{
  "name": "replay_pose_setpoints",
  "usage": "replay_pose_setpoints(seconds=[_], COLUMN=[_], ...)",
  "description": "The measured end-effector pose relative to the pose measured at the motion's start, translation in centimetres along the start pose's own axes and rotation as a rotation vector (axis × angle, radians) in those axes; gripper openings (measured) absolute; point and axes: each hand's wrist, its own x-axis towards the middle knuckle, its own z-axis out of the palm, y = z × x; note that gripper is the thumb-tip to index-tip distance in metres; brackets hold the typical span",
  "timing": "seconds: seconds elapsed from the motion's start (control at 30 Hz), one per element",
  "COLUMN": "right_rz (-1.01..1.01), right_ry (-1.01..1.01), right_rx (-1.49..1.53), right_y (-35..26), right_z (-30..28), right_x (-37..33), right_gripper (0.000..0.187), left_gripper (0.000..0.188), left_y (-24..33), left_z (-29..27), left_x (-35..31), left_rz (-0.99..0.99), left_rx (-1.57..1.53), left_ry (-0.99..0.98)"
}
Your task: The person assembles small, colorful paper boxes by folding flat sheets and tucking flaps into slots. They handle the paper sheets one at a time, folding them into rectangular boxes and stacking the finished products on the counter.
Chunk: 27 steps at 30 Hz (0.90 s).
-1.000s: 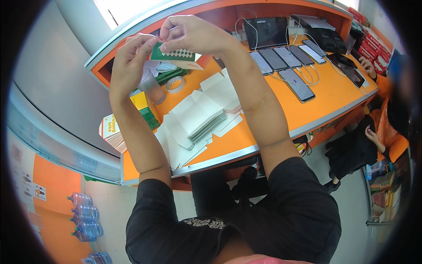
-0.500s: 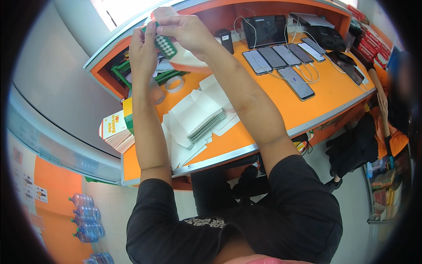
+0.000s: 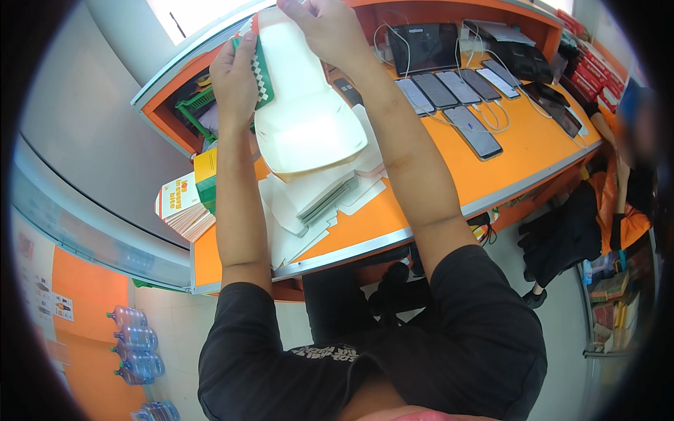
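Observation:
A cardboard food box point(image 3: 309, 130), white inside with green and red checked outer sides, is held up over the counter with its inside toward me. My left hand point(image 3: 235, 77) grips its left side, thumb on the green checked wall. At the box's upper right edge, my right hand point(image 3: 333, 31) has its fingers closed on the raised flap. The lower part of the box is folded into a shallow tray shape. Beneath it lies a pile of flat white box blanks point(image 3: 328, 193), partly covered by the box.
Several phones point(image 3: 472, 132) with white charging cables lie on the orange counter point(image 3: 456, 179), near a black tablet-like screen point(image 3: 423, 50). Yellow, green and white printed cartons point(image 3: 184, 200) stand at the left, near a green basket point(image 3: 196, 112). Another person's arm point(image 3: 621, 165) is at the right.
The box has turned and opened out, so its white inside now faces me and its lower end hangs over the pile. My right hand has moved up and right along it.

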Motion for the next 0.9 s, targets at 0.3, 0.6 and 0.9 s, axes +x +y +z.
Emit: replay_pose_setpoints(seconds=[0.3,0.6,0.9], right_rz=[-0.219,-0.085,-0.310], right_ry=[0.183,0.134,0.229], right_rx=[0.021,0.067,-0.207], right_y=[0.1,0.4,-0.3], right_z=[1.6,1.8,2.3], right_x=[0.0,-0.4,0.1], right_gripper=[0.042,0.053,0.061], left_gripper=[0.043,0.042,0.032], left_y=[0.2,0.3,0.8], left_z=[1.1,1.7,0.8], left_x=[-0.3,-0.9,-0.8], left_rz=[-0.013,0.228,0.161], left_rx=[0.184,0.056,0.038], left_ry=[0.199,0.201,0.215])
